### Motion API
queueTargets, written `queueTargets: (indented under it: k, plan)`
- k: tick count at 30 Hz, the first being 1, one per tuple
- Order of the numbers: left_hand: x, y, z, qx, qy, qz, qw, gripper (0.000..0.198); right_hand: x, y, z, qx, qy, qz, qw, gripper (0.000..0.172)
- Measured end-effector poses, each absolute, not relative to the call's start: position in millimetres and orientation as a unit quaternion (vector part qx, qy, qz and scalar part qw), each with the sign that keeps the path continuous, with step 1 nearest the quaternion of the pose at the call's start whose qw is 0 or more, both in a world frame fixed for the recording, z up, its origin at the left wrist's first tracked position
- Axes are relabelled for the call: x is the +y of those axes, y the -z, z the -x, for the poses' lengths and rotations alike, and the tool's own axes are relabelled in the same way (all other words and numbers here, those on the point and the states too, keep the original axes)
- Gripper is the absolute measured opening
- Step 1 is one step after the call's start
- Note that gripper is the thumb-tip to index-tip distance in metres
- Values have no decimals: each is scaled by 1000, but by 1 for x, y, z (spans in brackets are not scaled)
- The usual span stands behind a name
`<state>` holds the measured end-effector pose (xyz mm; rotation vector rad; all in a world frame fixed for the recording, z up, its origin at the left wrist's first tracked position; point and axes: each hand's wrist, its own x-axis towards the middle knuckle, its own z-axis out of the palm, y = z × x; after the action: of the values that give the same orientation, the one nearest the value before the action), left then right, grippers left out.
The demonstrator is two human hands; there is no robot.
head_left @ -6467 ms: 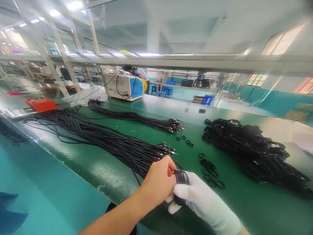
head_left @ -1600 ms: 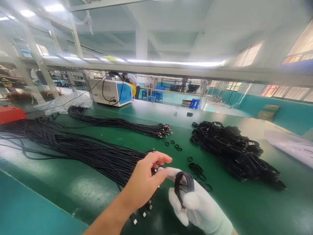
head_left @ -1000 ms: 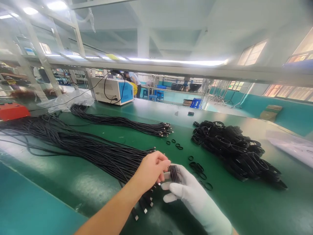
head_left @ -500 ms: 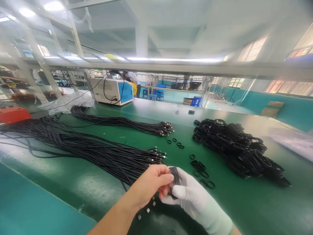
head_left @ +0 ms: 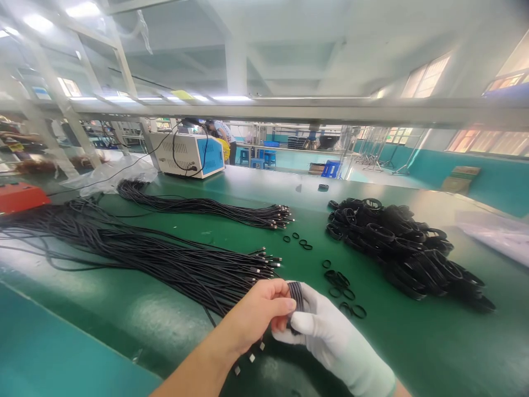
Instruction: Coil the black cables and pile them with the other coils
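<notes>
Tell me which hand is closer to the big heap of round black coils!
Right. The white-gloved right hand is left of the heap, not touching it; the bare left hand is farther left, beyond the right hand.

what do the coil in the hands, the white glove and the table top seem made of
Coil: probably rubber or plastic, black, faint sheen along the loops. Glove: likely fabric, matte white, softly creased. Table top: perhaps coated or plastic-covered; its green surface shows glossy reflections.

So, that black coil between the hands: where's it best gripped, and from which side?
Hold the black coil across its loops, probably from the right, where the gloved right hand cups it: the loops sit side by side, so a two-sided pinch could keep them together.
</notes>
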<state>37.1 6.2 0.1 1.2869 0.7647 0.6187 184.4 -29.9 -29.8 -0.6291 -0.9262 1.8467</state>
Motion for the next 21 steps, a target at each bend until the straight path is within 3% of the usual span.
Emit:
queueTargets:
  k: [10, 12, 14, 16, 18, 21]
  plan:
    - [6, -4, -33, 352, -247, -608, 668, 10, -29, 35, -184, -377, -756, 238, 479, 45]
    - [4, -5, -31, 411, -258, -655, 579, 13, -30, 34, -183, -371, -756, 250, 478, 45]
    - [1, -4, -29, 465, -310, -712, 425, 9, -31, 33, -181, -371, -749, 267, 479, 48]
    - [-1, 1, -30, 458, -357, -764, 281, 28, -31, 32, -179, -383, -740, 277, 479, 49]
    - [-1, 8, -33, 414, -375, -805, 200, 38, -31, 30, -177, -397, -732, 282, 476, 49]
    - [2, 20, -36, 372, -409, -821, 141, 34, -33, 28, -176, -406, -734, 276, 470, 50]
